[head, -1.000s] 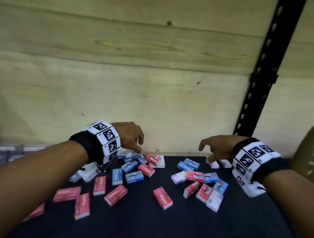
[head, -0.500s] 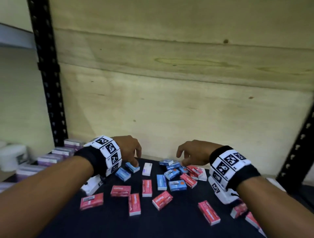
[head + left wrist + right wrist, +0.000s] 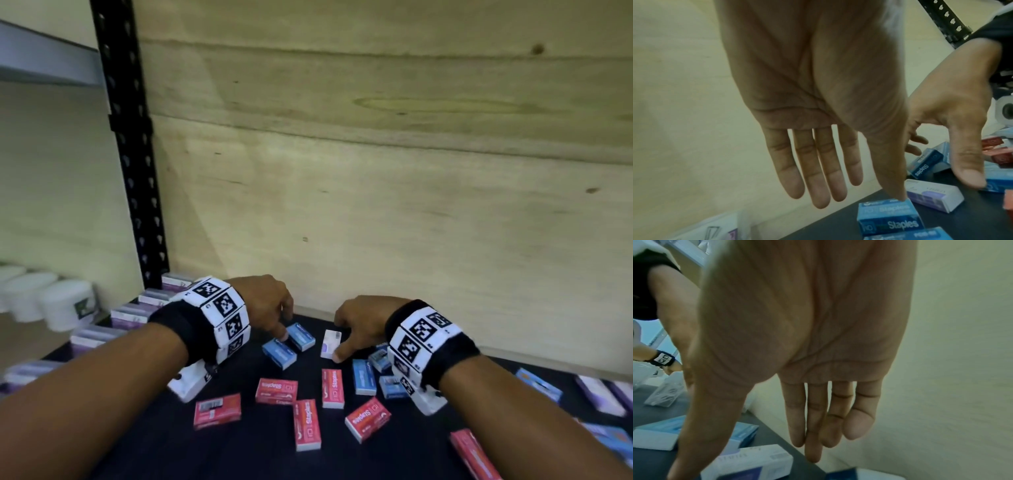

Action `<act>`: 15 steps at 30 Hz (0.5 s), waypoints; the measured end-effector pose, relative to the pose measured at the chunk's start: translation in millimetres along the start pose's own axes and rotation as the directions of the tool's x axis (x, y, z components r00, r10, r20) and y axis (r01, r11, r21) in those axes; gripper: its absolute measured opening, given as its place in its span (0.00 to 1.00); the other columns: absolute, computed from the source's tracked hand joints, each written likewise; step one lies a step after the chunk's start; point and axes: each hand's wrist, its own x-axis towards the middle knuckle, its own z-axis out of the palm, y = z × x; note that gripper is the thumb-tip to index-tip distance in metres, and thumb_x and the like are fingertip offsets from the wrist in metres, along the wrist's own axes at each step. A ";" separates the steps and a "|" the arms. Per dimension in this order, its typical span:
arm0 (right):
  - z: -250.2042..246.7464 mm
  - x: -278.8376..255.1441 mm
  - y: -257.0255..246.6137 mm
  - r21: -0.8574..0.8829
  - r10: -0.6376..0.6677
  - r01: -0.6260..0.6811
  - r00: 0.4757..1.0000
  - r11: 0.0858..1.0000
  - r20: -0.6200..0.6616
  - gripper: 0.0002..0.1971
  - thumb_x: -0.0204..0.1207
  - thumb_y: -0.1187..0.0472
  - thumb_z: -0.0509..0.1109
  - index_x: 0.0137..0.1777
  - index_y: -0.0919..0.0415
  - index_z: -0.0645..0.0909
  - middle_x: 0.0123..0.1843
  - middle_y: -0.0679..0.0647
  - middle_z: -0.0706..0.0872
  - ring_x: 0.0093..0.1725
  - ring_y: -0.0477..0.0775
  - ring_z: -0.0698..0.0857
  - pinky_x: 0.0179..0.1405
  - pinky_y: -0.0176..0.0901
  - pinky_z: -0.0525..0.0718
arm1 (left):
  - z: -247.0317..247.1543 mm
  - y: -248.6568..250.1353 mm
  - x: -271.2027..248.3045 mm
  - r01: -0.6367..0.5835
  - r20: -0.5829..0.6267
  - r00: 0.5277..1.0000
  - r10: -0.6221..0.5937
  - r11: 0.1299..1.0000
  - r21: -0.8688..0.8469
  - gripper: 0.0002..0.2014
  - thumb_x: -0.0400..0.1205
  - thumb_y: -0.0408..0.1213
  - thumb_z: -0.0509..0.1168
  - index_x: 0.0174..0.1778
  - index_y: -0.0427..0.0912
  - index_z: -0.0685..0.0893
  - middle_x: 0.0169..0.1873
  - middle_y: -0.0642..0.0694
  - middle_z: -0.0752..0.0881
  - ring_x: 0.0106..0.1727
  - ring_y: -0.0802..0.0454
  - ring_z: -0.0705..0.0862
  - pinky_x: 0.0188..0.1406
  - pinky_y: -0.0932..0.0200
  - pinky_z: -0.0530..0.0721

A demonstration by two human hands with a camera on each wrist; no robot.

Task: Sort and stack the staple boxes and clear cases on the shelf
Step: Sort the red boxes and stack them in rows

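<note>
Red, blue and white staple boxes lie scattered on the dark shelf mat (image 3: 260,459). My left hand (image 3: 286,323) hovers over two blue boxes near the back wall; its thumb tip touches the blue box (image 3: 279,353) (image 3: 888,217), while the fingers (image 3: 818,178) hang straight and hold nothing. My right hand (image 3: 352,329) is beside it, with the thumb resting on a white and purple box (image 3: 330,342) (image 3: 748,465); its fingers (image 3: 813,426) are straight and free. Several red boxes (image 3: 276,390) lie nearer to me.
Clear cases with purple labels (image 3: 126,317) stand in a row along the left edge, and more lie at the right (image 3: 599,397). White jars (image 3: 65,305) sit beyond a black upright (image 3: 133,154). A plywood wall (image 3: 376,205) closes the back.
Both hands moved left and came down close together. The left thumb now touches a blue box and the right thumb rests on the white and purple box.
</note>
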 end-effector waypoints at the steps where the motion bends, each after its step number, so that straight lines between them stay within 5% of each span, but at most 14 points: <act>1: 0.3 2.8 -3.3 -0.005 0.002 -0.002 1.000 1.000 0.015 0.32 0.68 0.35 0.77 0.63 0.59 0.83 0.57 0.54 0.89 0.54 0.58 0.87 0.56 0.53 0.86 | -0.6 -1.5 -1.6 -0.002 -0.001 1.000 0.002 1.000 -0.008 0.21 0.75 0.51 0.75 0.64 0.51 0.85 0.57 0.53 0.87 0.56 0.53 0.84 0.58 0.57 0.82; 9: -0.6 8.7 -9.8 -0.003 0.032 -0.031 0.999 0.999 0.032 0.29 0.67 0.40 0.80 0.61 0.59 0.84 0.55 0.54 0.90 0.53 0.58 0.88 0.55 0.53 0.87 | -1.5 7.3 -11.1 -0.053 0.000 0.999 0.053 0.998 -0.032 0.22 0.77 0.53 0.73 0.65 0.49 0.84 0.57 0.54 0.88 0.55 0.54 0.85 0.57 0.58 0.82; 15: -8.5 -35.6 38.9 0.055 0.095 -0.091 0.992 0.994 -0.078 0.28 0.65 0.43 0.81 0.61 0.56 0.80 0.57 0.52 0.85 0.55 0.56 0.84 0.50 0.47 0.81 | -2.5 41.4 -2.2 -0.142 -0.016 0.990 0.142 0.989 -0.026 0.22 0.77 0.55 0.72 0.65 0.50 0.84 0.56 0.54 0.87 0.55 0.53 0.85 0.56 0.57 0.83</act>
